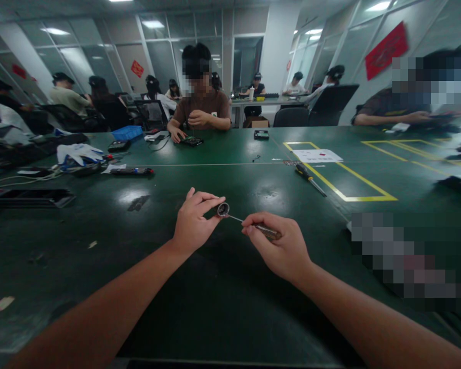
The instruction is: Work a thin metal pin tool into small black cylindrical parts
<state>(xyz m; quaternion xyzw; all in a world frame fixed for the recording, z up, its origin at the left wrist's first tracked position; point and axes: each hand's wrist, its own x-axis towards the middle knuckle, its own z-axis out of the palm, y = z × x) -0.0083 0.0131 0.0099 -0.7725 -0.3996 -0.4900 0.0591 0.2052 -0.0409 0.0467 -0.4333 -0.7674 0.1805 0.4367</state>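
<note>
Left fingers (211,202) pinch a round part (223,209) while right fingers (265,219) grip a screwdriver (269,232).

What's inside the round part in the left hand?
Inside the round part, a dark hollow shows within a grey rim, with lighter detail too small to identify. Its far side is hidden, and the left hand covers some of its outside.

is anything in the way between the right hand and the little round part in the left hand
Nothing visible blocks the way. Only the screwdriver held in the right hand spans the gap, its shaft reaching the rim of the round part in the left hand; whether the tip touches is too small to tell.
</note>
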